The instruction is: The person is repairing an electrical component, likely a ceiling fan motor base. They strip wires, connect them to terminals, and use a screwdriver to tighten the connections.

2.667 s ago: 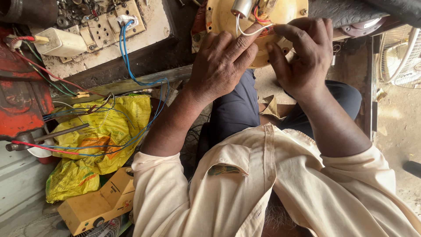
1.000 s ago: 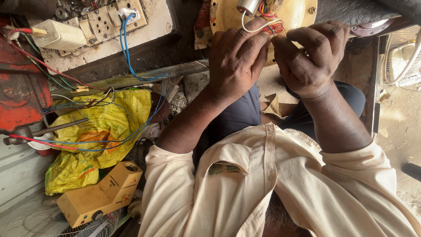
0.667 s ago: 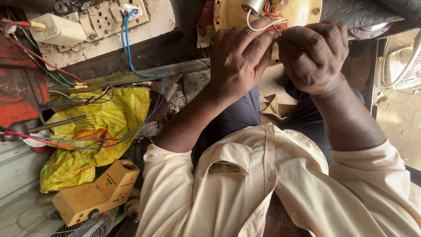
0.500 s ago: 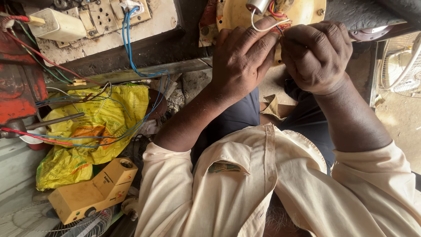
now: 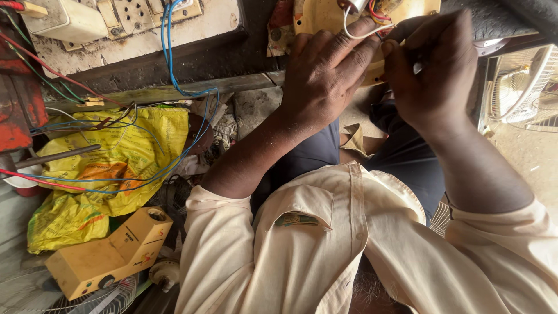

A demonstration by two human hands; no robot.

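Head view: both hands are shifted closer together since earlier, left hand (image 5: 325,87) pinching the white wire (image 5: 363,35) against the yellow plate (image 5: 317,20), right hand (image 5: 433,72) closed around something unseen.

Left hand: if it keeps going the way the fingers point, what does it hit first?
Probably nothing new: the left hand fingertips already rest on the yellow motor plate, beside the white wire. Depth is unclear.

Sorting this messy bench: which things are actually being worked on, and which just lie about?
In hand:
left hand
right hand
yellow round housing
white wire

Lying about:
yellow bag
yellow box-shaped device
socket board
blue wires
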